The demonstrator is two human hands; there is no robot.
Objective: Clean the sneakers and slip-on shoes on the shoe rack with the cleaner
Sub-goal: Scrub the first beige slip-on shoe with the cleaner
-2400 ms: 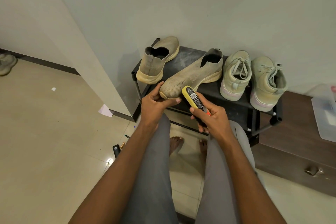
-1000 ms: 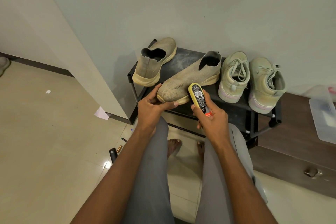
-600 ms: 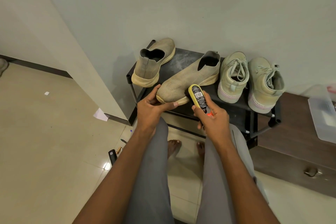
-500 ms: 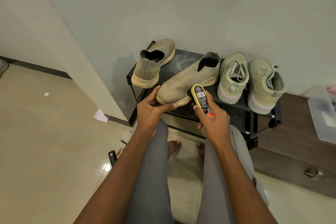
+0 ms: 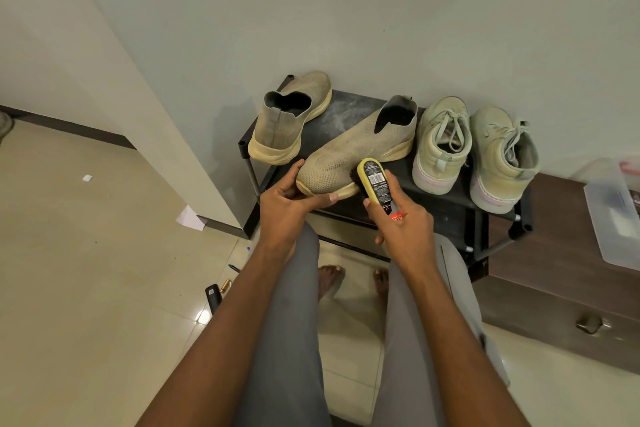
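A black shoe rack (image 5: 446,215) stands against the wall. On it lie two beige slip-on shoes and two pale green lace-up sneakers. My left hand (image 5: 287,204) grips the toe of the nearer slip-on shoe (image 5: 349,152), which lies diagonally. My right hand (image 5: 401,222) holds the yellow and black cleaner (image 5: 375,184), its tip pressed against that shoe's side near the toe. The other slip-on (image 5: 287,118) sits at the rack's left, heel towards me. The sneakers (image 5: 441,142) (image 5: 502,152) stand side by side at the right.
A dark wooden cabinet (image 5: 568,288) with a clear plastic box (image 5: 616,215) on top stands to the right of the rack. Small items, a black object (image 5: 212,296) and a pen, lie on the tiled floor at left. My bare feet rest under the rack's front.
My right hand has slid the cleaner slightly up and along the slip-on's side by the toe. My left hand keeps its hold on the toe.
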